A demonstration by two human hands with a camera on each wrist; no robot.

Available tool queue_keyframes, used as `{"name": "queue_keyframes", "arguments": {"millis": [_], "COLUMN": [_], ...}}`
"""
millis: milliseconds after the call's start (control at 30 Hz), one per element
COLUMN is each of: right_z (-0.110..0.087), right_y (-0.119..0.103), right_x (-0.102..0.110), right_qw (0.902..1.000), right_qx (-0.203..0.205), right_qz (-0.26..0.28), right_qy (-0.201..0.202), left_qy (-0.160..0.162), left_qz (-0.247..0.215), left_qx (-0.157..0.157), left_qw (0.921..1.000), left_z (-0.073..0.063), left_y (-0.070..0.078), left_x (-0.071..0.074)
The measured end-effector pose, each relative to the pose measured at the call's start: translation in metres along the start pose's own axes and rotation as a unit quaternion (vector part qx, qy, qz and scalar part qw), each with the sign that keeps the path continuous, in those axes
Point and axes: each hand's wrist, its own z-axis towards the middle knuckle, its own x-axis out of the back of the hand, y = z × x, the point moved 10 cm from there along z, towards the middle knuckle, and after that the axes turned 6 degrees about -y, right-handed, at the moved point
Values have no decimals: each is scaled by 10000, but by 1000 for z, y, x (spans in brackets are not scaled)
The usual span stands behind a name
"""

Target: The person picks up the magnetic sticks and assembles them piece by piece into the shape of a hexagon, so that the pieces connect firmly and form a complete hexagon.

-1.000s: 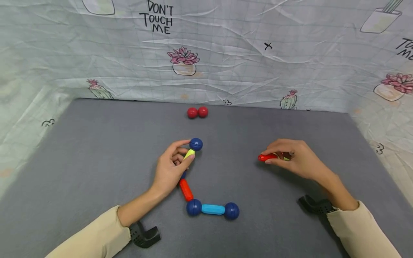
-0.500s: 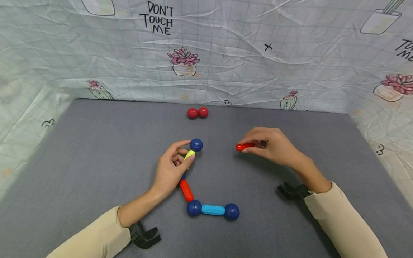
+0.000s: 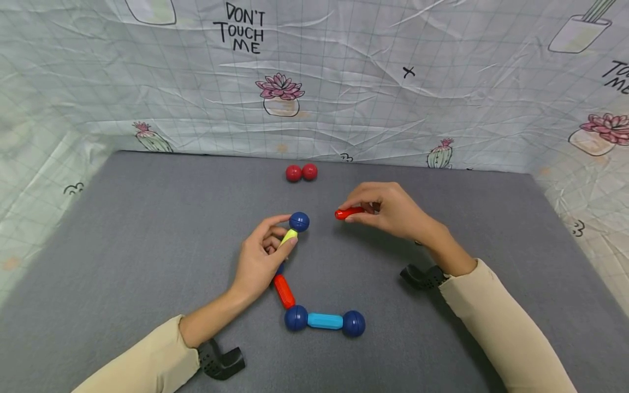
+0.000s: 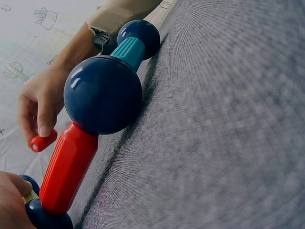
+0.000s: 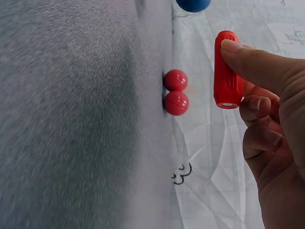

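My left hand [image 3: 262, 251] pinches a yellow rod [image 3: 289, 236] that has a blue ball [image 3: 299, 221] on its far end. The near end meets another blue ball [image 4: 45, 215], mostly hidden by the hand in the head view. From there a red rod [image 3: 284, 291] runs to a blue ball [image 3: 296, 317], and a light blue rod [image 3: 325, 321] joins that to one more blue ball [image 3: 353, 323]. Between thumb and fingers my right hand [image 3: 385, 210] holds a loose red rod [image 5: 228, 71], a short way right of the far blue ball and above the table.
Two red balls [image 3: 302, 172] sit side by side near the back of the grey table [image 3: 172, 218]. A white cloth [image 3: 344, 98] printed with potted plants hangs behind and along the sides. Black wrist mounts [image 3: 221, 361] are on both arms.
My right hand has travelled left and somewhat toward the back with the red rod, closing in on the far blue ball. The left hand and the joined rods have stayed put.
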Motion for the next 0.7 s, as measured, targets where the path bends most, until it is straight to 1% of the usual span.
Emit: {"name": "queue_keyframes", "arguments": {"millis": [333,533,700], "right_z": [22,31,38], "right_y": [0,-6,-10], "right_x": [-15,-25,-30], "right_qw": [9994,9984,9975], "right_qx": [87,203,171], "right_qz": [245,168,74], "right_qy": [-250,-500,-687], "left_qy": [3,-8,15], "left_qz": [18,18,-12], "left_qx": [42,95,98], "left_qw": [10000,10000,10000], "left_z": [0,1,2], "left_y": [0,0,0], "left_x": [0,0,1]}}
